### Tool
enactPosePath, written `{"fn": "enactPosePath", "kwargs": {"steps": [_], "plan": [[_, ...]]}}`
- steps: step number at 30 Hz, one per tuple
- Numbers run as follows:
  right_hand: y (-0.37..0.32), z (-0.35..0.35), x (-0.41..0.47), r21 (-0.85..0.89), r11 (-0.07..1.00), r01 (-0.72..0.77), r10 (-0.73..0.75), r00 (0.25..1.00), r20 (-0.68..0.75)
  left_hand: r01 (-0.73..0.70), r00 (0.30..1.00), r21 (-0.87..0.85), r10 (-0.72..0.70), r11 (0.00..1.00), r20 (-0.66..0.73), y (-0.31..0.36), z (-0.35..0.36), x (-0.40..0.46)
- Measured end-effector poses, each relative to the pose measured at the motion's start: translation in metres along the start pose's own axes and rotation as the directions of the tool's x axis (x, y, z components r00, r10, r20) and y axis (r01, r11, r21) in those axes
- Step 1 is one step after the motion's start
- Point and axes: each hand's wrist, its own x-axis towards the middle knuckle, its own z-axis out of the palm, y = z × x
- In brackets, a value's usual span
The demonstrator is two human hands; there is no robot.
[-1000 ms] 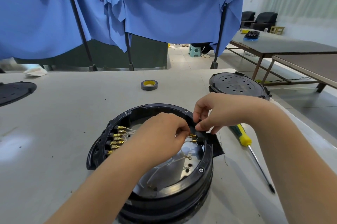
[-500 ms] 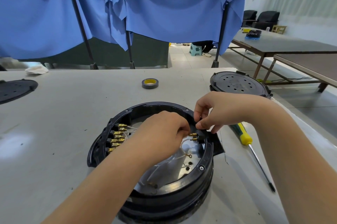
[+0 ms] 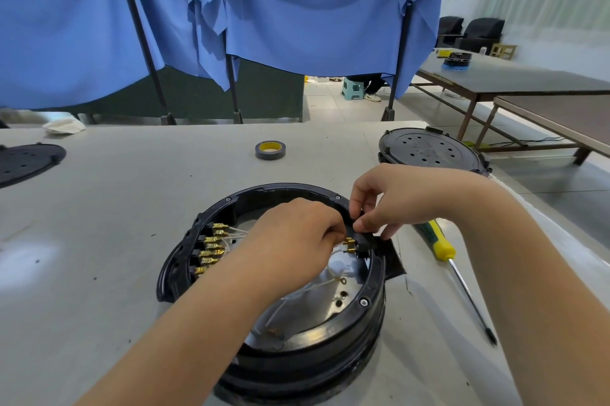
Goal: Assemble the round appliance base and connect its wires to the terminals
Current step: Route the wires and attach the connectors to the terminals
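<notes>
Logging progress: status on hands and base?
Both hands, left, right, pinching at right-side terminals. Base open, unfinished. Screwdriver aside, nothing blocking.

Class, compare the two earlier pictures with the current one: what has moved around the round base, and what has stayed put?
Very little changed. Both hands stay at the right inner rim of the round base: the left hand still pinches at the brass connectors, and the right hand still grips the black terminal block, its fingers barely shifted. The screwdriver, tape roll and black lid lie where they were.
</notes>
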Motion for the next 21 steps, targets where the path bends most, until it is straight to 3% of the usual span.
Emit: {"fn": "enactPosePath", "kwargs": {"steps": [7, 21], "plan": [[-0.0003, 0.0002, -0.0004, -0.002, 1.000, -0.001, 0.001, 1.000, 0.003, 0.007, 1.000, 0.073, -0.007, 0.997, 0.001, 0.0015, 0.0001, -0.0005], [-0.0003, 0.0006, 0.0000, 0.009, 1.000, 0.004, -0.004, 1.000, 0.000, 0.013, 1.000, 0.053, -0.014, 0.999, 0.013, -0.0003, -0.0006, -0.0004]]}}
